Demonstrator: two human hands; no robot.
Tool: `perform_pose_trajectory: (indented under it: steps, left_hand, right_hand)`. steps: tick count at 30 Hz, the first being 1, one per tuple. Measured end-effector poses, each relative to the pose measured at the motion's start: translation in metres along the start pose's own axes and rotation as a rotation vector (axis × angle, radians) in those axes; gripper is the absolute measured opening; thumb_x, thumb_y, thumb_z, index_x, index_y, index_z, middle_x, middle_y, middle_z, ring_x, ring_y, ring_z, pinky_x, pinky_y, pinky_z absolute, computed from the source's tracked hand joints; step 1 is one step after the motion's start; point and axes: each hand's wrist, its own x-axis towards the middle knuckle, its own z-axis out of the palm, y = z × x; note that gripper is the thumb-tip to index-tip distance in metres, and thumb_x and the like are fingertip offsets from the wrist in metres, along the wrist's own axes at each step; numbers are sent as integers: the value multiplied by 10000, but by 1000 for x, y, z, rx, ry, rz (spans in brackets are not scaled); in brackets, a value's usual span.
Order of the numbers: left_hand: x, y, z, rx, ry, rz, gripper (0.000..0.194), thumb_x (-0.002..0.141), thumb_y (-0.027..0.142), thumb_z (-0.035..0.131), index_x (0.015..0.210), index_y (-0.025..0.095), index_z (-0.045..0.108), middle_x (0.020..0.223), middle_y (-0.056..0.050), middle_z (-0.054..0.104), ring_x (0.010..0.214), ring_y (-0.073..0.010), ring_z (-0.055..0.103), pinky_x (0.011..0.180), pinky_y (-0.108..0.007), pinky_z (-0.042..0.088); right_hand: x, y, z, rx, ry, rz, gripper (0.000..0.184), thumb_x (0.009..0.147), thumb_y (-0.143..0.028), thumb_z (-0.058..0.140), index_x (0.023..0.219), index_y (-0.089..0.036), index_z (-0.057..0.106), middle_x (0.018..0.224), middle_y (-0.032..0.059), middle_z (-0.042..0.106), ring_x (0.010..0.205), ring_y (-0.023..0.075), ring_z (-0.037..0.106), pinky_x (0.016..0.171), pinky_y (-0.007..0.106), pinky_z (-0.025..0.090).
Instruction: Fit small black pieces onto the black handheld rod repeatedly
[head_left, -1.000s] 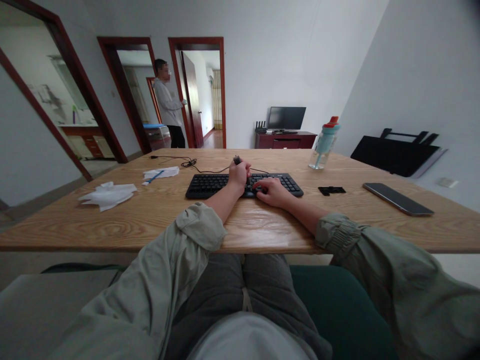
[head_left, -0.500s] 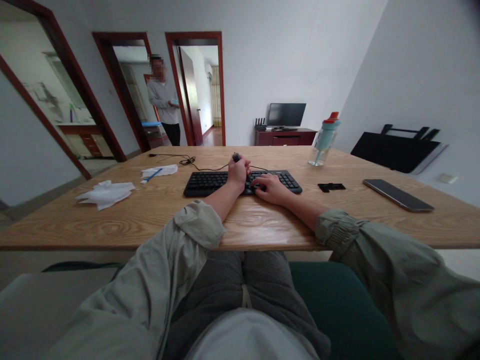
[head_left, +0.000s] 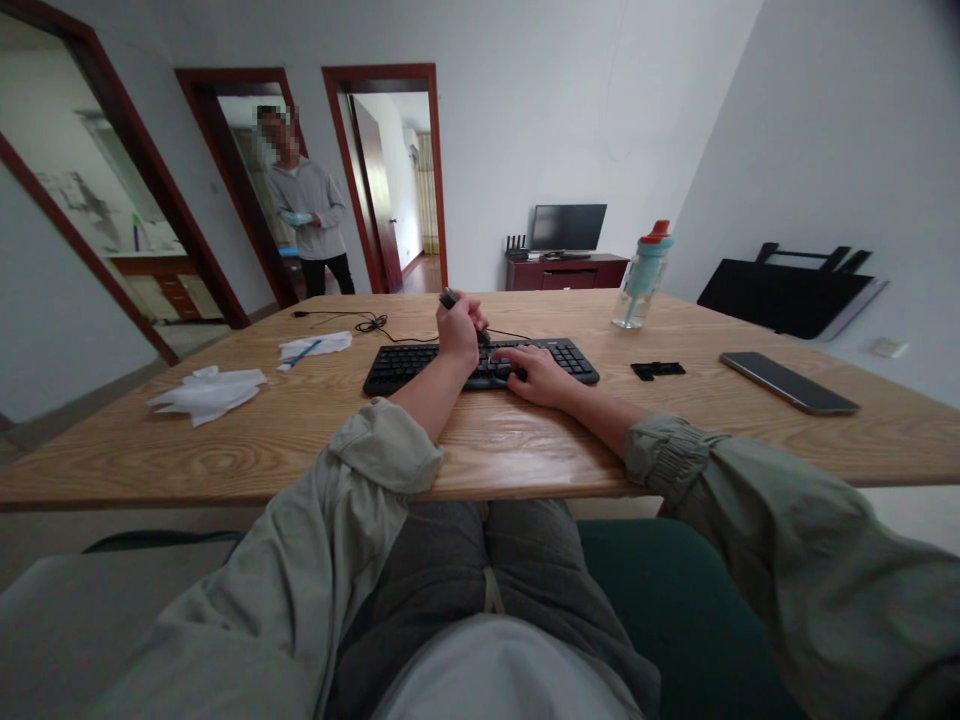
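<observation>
A black keyboard (head_left: 405,368) lies across the table before me, its cable running off to the far left. My left hand (head_left: 458,330) is wrapped round a short dark tool (head_left: 448,298) with a thick handle. The tool's top sticks up above the fist and its dark lower end points down at the keys; its exact kind is unclear. My right hand (head_left: 541,376) lies on the right part of the keyboard, the index finger stretched left over the keys near the tool's lower end. Some of its other fingers are hidden.
On the left lie crumpled white tissue (head_left: 208,394) and a blue stick-like brush (head_left: 301,354) on another tissue. To the right are a water bottle (head_left: 643,275), small black pieces (head_left: 658,370) and a phone (head_left: 787,382). A person (head_left: 309,205) stands beyond the table.
My left hand has shifted slightly left and up, tilting the dark tool. My right index finger reaches further left. The person in the background has turned and moved a little left.
</observation>
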Motion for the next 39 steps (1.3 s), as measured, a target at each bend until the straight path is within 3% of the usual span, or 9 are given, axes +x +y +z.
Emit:
perform_pose_trajectory:
  steps: [6,8,11,13,19,26,33,36,39]
  left_hand:
    - [0,6,-1,29,-61,-61,239,619,98,553,706,211,362,473,117,274,361,-38,284,425,-178,301]
    - [0,12,0,10,-57,-53,242,617,89,559,710,210,372,477,116,271,365,-40,289,435,-179,310]
    - [8,30,-5,-49,-9,-27,256,647,80,579,700,211,365,484,112,274,365,-46,301,443,-187,313]
    - [16,43,-13,-97,43,-11,264,671,86,584,680,211,352,478,108,269,363,-53,304,444,-192,316]
    - [33,70,-39,-126,122,-15,309,686,125,576,611,208,288,459,99,254,363,-59,307,456,-204,347]
    - [33,80,-49,-66,124,37,348,689,151,614,631,210,276,458,102,240,361,-58,296,456,-206,344]
    - [37,87,-63,-11,136,87,289,663,148,627,703,222,350,463,106,251,386,-64,293,441,-201,315]
    - [39,90,-68,1,129,103,294,654,130,615,686,218,336,453,105,247,385,-65,293,440,-207,302]
    - [40,94,-73,24,130,119,281,661,111,589,678,216,329,443,104,252,379,-67,288,439,-211,293]
  right_hand:
    - [-1,0,2,-41,21,-3,339,821,-203,528,1105,-204,714,1061,104,646,991,250,580,932,398,409]
    - [-2,-3,-1,-41,56,-12,433,811,-199,532,1223,-206,667,1115,106,648,1013,254,582,942,401,417]
    - [-5,-8,-5,-39,96,-49,666,798,-214,560,1457,-197,470,1186,107,654,1053,267,586,956,413,423]
    - [-6,-10,-6,-62,82,-75,738,806,-250,581,1515,-189,388,1200,112,663,1061,280,593,954,427,425]
    - [-4,-3,1,-95,66,-56,403,847,-286,585,1228,-191,677,1143,97,709,1001,264,616,945,427,431]
    - [-2,4,3,-54,121,-66,285,856,-223,579,1094,-192,734,1015,60,748,937,242,625,904,386,463]
    - [-1,1,-1,-20,125,-83,278,907,-239,517,1065,-186,740,974,74,746,891,221,636,879,364,466]
    - [0,1,-11,31,214,9,264,848,-203,528,1008,-177,737,933,77,736,850,211,635,821,338,471]
    - [0,9,-30,83,335,198,219,800,-198,504,851,-171,716,780,53,700,696,179,596,673,293,446]
